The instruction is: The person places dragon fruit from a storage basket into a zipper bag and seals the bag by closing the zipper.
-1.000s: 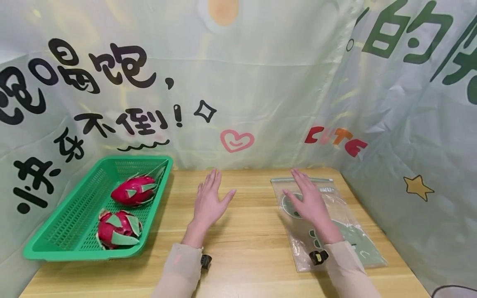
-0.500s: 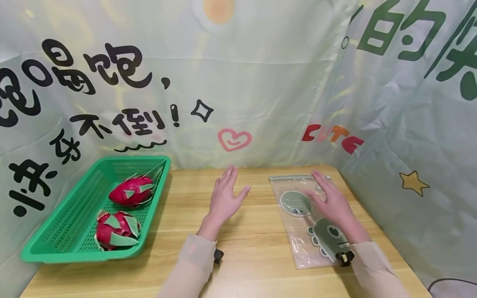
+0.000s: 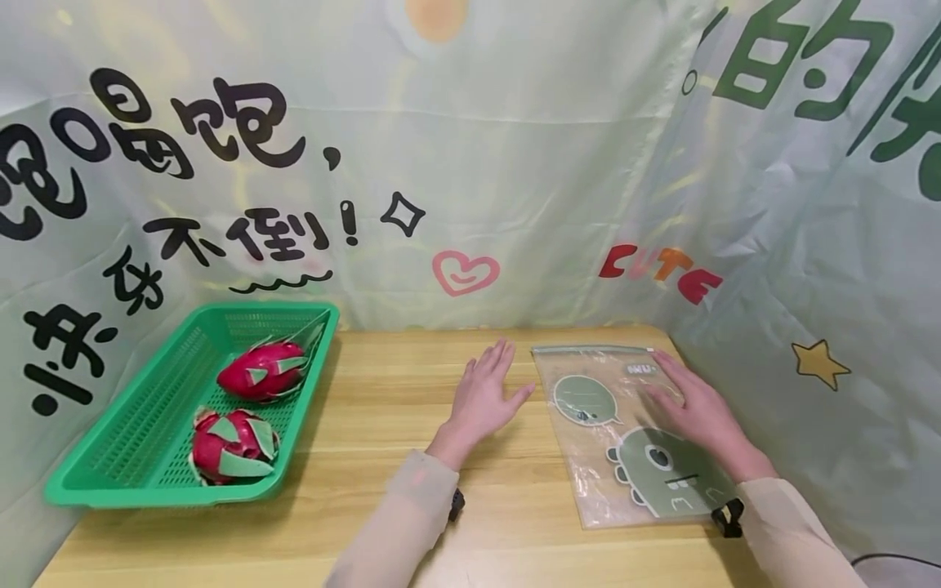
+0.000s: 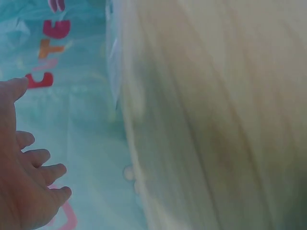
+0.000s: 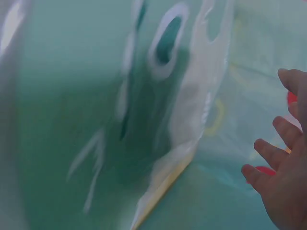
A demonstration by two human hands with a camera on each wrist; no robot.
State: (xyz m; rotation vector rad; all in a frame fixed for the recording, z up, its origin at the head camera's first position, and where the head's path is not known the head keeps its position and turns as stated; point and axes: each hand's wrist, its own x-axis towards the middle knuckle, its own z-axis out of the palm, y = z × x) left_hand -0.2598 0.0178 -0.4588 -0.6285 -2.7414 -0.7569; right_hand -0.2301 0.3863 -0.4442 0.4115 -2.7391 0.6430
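Observation:
A clear zip bag [image 3: 588, 478] printed with a green cartoon dinosaur and a speech bubble lies flat on the right side of the table. My right hand [image 3: 702, 412] hovers at its right edge, fingers extended, holding nothing. In the right wrist view the hand [image 5: 283, 158] appears with spread fingers beside the bag's green print [image 5: 72, 96]. Left of the bag, my left hand [image 3: 481, 400] is held over the wood with straight fingers and thumb apart. The left wrist view also shows that hand [image 4: 29, 177] with nothing in it.
On the left stands a green plastic basket [image 3: 290, 445] with two dragon fruits, one [image 3: 260, 371] behind the other [image 3: 231, 445]. A printed cloth [image 3: 551, 180] hangs behind and along both sides of the wooden table [image 3: 412, 359].
Both hands have moved to the right, the left toward the bag, the right across it to its right edge. More of the bag's print is uncovered. Bag and basket stay in place.

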